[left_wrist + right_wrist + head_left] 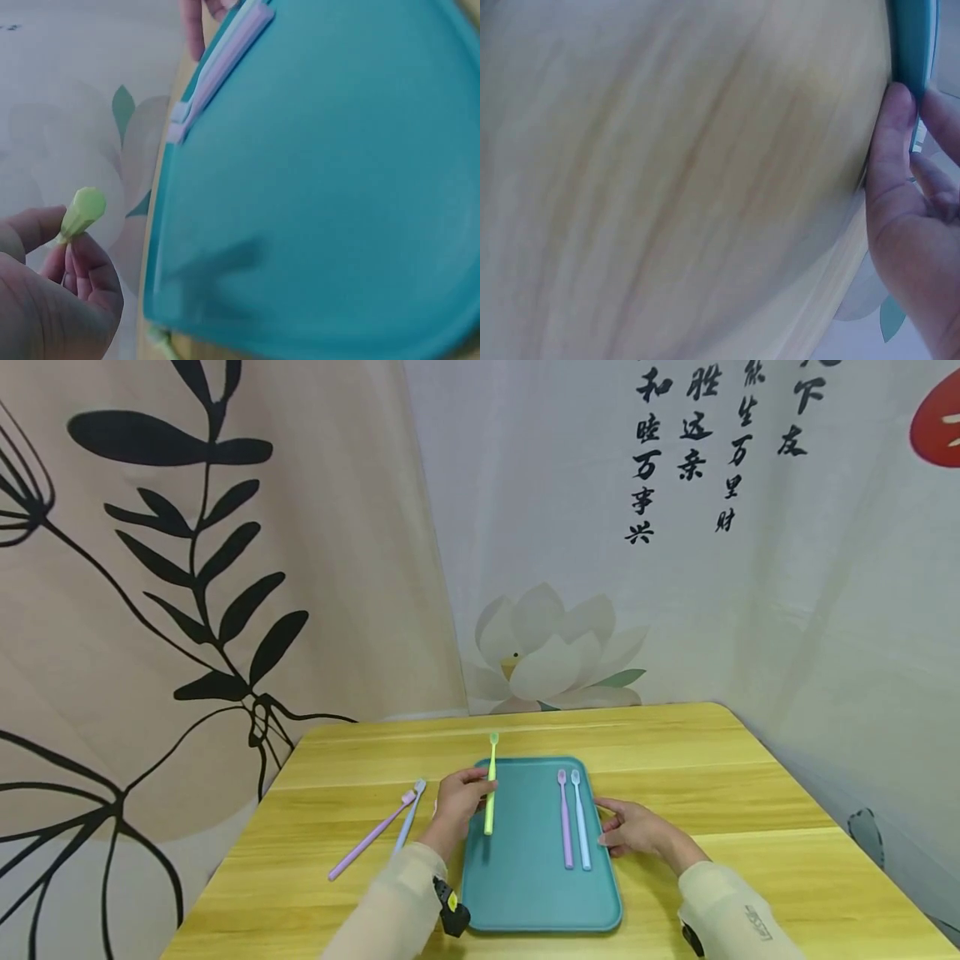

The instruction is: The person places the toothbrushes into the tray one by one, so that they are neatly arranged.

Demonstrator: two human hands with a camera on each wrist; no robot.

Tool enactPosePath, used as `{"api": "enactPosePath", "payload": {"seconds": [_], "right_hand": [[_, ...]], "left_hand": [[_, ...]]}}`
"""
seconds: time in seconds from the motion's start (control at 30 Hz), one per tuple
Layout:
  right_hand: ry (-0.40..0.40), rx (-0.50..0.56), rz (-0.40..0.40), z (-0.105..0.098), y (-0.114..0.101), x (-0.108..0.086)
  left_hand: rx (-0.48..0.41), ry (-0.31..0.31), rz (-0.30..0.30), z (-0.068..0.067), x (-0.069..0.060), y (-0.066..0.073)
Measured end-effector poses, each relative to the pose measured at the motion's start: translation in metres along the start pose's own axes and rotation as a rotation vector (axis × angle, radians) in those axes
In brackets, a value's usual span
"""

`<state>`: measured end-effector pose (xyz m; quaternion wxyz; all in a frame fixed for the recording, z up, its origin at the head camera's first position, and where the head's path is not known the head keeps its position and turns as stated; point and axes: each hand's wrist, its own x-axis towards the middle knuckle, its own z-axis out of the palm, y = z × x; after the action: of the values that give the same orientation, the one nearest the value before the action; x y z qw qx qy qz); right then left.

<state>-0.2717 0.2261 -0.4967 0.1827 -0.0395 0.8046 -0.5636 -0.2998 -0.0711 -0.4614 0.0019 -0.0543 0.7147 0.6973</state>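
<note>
My left hand [459,800] pinches a yellow-green toothbrush [490,814] between thumb and fingers, bristle end pointing away. The toothbrush is held above the left side of a teal tray [525,893], and the left wrist view shows its handle end [88,204] close up. A purple toothbrush [566,827] and a blue toothbrush [581,827] lie side by side along the tray's right side. At the tray's right edge, my right hand [637,828] grips the rim [913,45] between thumb and fingers.
Left of the tray, another purple toothbrush [367,842] and another blue toothbrush [408,818] lie on the wooden table [720,777], their heads close together. A pale green piece [163,343] shows beside the tray's corner. A printed curtain [360,568] hangs behind the table.
</note>
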Motion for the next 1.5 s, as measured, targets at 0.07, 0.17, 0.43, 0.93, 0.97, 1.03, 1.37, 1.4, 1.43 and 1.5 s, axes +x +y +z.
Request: {"api": "enactPosePath", "payload": {"seconds": [0.07, 0.17, 0.43, 0.93, 0.97, 1.03, 1.37, 1.4, 1.43, 1.5], "right_hand": [[-0.01, 0.0, -0.004, 0.0, -0.001, 0.0], [-0.023, 0.002, -0.007, -0.001, -0.001, -0.001], [-0.018, 0.008, -0.003, 0.0, -0.002, -0.001], [-0.035, 0.013, -0.002, -0.002, -0.004, -0.003], [-0.039, 0.015, 0.0, -0.002, -0.004, -0.002], [-0.045, 0.018, 0.0, -0.002, -0.004, -0.002], [-0.009, 0.007, 0.009, -0.001, -0.002, -0.001], [-0.005, 0.006, 0.009, 0.0, -0.002, -0.001], [-0.003, 0.003, 0.008, 0.0, -0.002, -0.001], [0.002, -0.001, 0.007, 0.0, -0.002, -0.002]], "left_hand": [[-0.003, -0.003, -0.009, 0.005, -0.002, -0.001], [0.006, -0.011, -0.008, 0.01, -0.005, -0.003], [0.003, -0.024, -0.005, 0.026, -0.012, -0.008], [0.004, 0.019, -0.037, 0.059, -0.023, -0.021], [0.006, 0.026, -0.042, 0.061, -0.024, -0.022], [0.01, 0.04, -0.047, 0.065, -0.026, -0.024], [0.026, 0.051, -0.034, 0.078, -0.03, -0.029], [0.03, 0.053, -0.034, 0.079, -0.03, -0.029], [0.037, 0.057, -0.034, 0.081, -0.03, -0.03], [0.049, 0.06, -0.032, 0.083, -0.03, -0.031]]}}
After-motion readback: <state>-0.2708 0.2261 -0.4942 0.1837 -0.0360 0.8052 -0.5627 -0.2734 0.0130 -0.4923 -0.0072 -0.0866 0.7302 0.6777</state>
